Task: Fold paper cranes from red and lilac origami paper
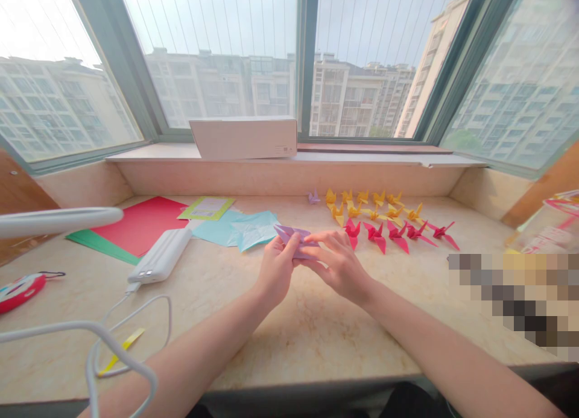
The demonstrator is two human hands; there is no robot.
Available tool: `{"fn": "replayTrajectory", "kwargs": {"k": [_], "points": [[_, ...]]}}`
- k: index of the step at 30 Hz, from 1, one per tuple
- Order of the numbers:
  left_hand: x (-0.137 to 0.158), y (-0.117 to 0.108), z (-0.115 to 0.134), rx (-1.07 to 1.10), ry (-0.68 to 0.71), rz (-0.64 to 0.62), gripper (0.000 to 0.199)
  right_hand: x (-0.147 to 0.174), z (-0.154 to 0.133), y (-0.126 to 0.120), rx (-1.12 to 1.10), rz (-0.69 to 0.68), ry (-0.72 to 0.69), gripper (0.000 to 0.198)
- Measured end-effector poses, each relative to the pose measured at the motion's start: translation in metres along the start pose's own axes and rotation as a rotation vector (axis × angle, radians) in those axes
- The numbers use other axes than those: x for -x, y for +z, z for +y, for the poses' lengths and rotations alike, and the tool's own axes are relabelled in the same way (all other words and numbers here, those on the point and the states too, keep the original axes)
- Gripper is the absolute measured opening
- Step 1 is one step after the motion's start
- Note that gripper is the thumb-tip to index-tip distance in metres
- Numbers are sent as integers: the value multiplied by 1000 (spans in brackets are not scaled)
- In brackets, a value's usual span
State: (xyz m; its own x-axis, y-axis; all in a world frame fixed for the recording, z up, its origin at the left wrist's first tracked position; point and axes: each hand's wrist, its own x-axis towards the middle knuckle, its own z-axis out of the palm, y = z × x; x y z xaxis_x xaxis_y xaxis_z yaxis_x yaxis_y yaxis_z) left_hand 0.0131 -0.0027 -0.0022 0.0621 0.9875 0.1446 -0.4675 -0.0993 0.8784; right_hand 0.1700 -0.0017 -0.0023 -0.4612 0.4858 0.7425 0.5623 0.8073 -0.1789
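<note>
My left hand (275, 267) and my right hand (337, 264) meet over the middle of the marble counter (289, 339). Both pinch a partly folded lilac paper piece (294, 236), its pointed tip sticking out to the upper left. Behind the right hand stand a row of several red paper cranes (393, 234) and two rows of several yellow paper cranes (371, 205). One small lilac crane (313, 196) stands at the left end of the yellow rows.
Light blue paper sheets (244, 228), a red sheet (140, 224), a green sheet (102, 244) and a yellow-green card (205, 208) lie at left. A white power bank (160, 255) with a white cable (113, 351) lies nearby. A white box (244, 137) rests on the sill.
</note>
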Motion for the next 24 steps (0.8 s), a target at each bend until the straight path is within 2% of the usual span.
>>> {"fn": "replayTrajectory", "kwargs": {"k": [5, 8, 13, 17, 24], "points": [[3, 4, 1, 118, -22, -51, 22, 0, 9, -2, -27, 52, 43, 14], [5, 6, 2, 155, -11, -125, 21, -1, 11, -4, -43, 85, 52, 14], [10, 10, 4, 156, 6, -221, 32, -2, 10, -6, -103, 176, 74, 14], [8, 9, 0, 119, 26, -221, 38, -2, 8, -6, -187, 209, 108, 15], [5, 6, -2, 71, 58, -161, 27, -1, 6, -6, -198, 153, 76, 18]]}}
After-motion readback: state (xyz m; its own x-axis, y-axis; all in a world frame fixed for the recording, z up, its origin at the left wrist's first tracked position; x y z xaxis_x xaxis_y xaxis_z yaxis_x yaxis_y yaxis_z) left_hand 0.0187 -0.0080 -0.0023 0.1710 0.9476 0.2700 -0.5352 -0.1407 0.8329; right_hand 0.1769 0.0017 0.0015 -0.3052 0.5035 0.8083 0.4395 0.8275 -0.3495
